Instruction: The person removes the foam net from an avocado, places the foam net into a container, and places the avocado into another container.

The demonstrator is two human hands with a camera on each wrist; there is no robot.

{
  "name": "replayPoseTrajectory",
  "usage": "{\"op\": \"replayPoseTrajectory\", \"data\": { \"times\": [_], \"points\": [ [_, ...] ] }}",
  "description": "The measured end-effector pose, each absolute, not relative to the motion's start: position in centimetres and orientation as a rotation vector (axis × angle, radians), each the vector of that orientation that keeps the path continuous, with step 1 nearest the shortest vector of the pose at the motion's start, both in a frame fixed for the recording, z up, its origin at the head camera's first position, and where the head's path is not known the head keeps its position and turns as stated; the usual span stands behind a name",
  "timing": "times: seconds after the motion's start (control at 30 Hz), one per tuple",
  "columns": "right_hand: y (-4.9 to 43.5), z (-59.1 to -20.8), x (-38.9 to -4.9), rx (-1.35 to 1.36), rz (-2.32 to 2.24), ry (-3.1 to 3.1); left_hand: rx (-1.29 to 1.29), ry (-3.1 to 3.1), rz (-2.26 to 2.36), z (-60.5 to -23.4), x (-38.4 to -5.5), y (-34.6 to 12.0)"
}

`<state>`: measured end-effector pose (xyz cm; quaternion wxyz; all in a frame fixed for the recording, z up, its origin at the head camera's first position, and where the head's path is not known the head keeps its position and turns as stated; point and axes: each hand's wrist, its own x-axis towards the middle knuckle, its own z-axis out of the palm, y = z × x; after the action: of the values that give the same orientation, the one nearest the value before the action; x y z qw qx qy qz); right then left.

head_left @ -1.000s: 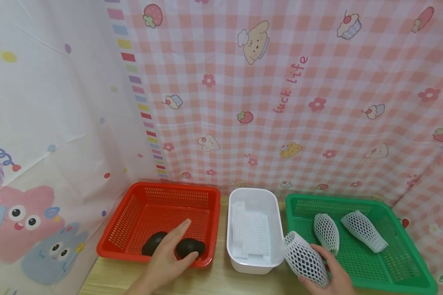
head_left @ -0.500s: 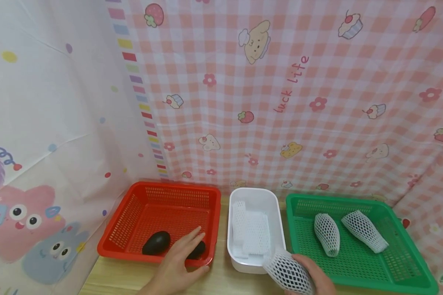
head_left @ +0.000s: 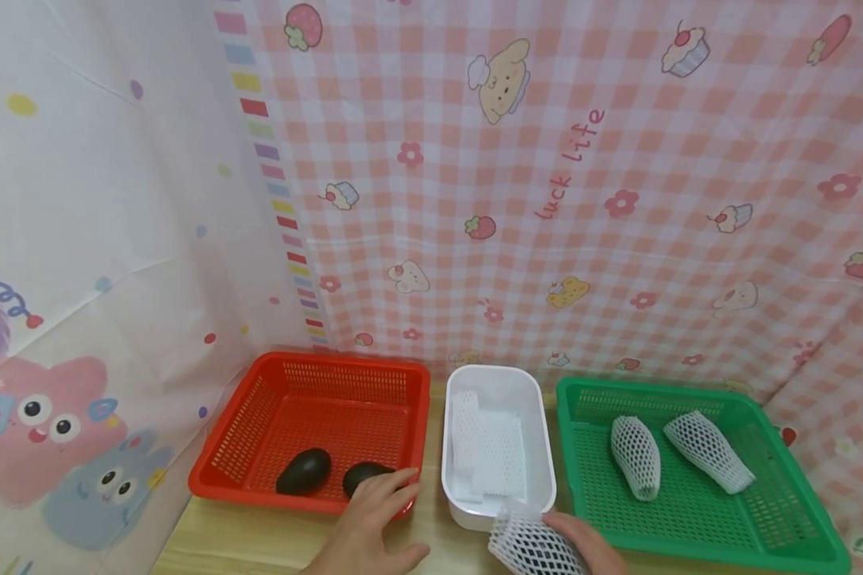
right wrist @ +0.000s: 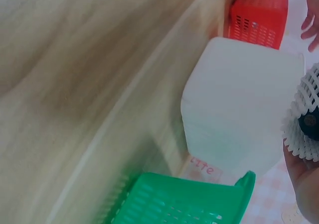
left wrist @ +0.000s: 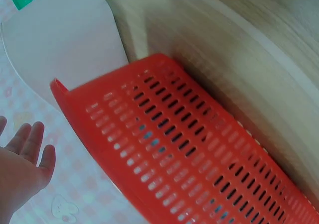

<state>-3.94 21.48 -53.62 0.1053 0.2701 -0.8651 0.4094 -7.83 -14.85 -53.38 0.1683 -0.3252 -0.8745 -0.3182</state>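
Note:
My right hand [head_left: 588, 546] grips an avocado in a white foam net sleeve [head_left: 532, 546], low in front of the white bin. The right wrist view shows the dark stem end of the avocado [right wrist: 310, 125] inside the open mesh. My left hand [head_left: 374, 525] hovers over the front right rim of the red basket [head_left: 345, 363], fingers relaxed and holding nothing; the left wrist view also shows this hand [left wrist: 22, 169] free. Two bare dark avocados lie in the red basket: one on the left [head_left: 304, 471], another [head_left: 359, 477] partly hidden behind my left fingers.
A white plastic bin [head_left: 499, 375] with flat foam nets [head_left: 499, 459] stands between the baskets. To its right, the green basket [head_left: 697, 527] holds two netted fruits [head_left: 636, 457]. All stand on a wooden table [head_left: 244, 535], backed by a checked curtain [head_left: 431, 200].
My right hand has carried the netted avocado left and down, away from the green basket to the front of the white bin. My left hand has shifted right and back toward the basket's near rim.

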Motion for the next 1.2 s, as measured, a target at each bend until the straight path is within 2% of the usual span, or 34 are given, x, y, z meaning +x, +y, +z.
{"op": "replayPoseTrajectory", "data": {
  "times": [0.27,0.53,0.77,0.87,1.07,1.2],
  "points": [
    [21.3,-55.2,-4.3,1.012,1.334,-2.558,-1.009,-2.459,-0.969,-54.2,-7.3,-13.6],
    [19.8,-57.8,-4.7,0.977,1.169,-2.598,-1.187,-2.421,-1.098,-56.5,-7.1,-12.4],
    [19.8,-60.7,-6.7,1.304,1.048,-2.488,-1.286,-2.482,-1.247,-59.4,-7.5,-11.7],
    [19.5,-61.5,-7.0,1.347,1.028,-2.416,-1.299,-2.482,-1.241,-60.7,-7.7,-11.5],
    [19.5,-64.2,-7.0,1.326,1.087,-2.420,-1.317,-2.513,-1.178,-64.6,-8.5,-11.3],
    [19.2,-64.0,-6.1,1.197,1.079,-2.517,-1.342,-2.540,-1.183,-65.7,-8.6,-11.2]
  ]
}}
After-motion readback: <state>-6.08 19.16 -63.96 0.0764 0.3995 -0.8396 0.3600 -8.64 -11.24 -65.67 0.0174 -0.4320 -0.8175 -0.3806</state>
